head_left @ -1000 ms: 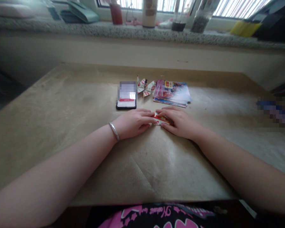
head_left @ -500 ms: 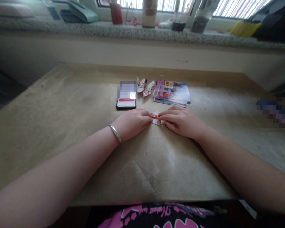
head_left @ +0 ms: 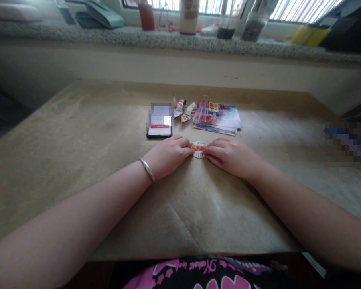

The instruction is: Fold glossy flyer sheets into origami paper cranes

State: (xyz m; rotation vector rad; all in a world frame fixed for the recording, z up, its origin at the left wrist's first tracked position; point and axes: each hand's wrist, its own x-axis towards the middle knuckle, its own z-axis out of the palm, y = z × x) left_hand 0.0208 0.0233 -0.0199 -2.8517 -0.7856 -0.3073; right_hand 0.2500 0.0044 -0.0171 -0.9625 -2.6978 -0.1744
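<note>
A small folded piece of red-and-white printed paper lies on the brown paper-covered table, pinched from both sides. My left hand, with a silver bracelet at the wrist, grips its left end with closed fingers. Closed on its right end is my right hand. Most of the paper is hidden under my fingertips.
A phone lies just beyond my left hand. Two finished folded paper figures sit beside a stack of colourful printed sheets. Jars and bottles stand on the stone windowsill behind. A blurred blue object lies at the right.
The folded paper has become narrower between my fingers. Both hands have drawn closer together around it and shifted slightly away from me.
</note>
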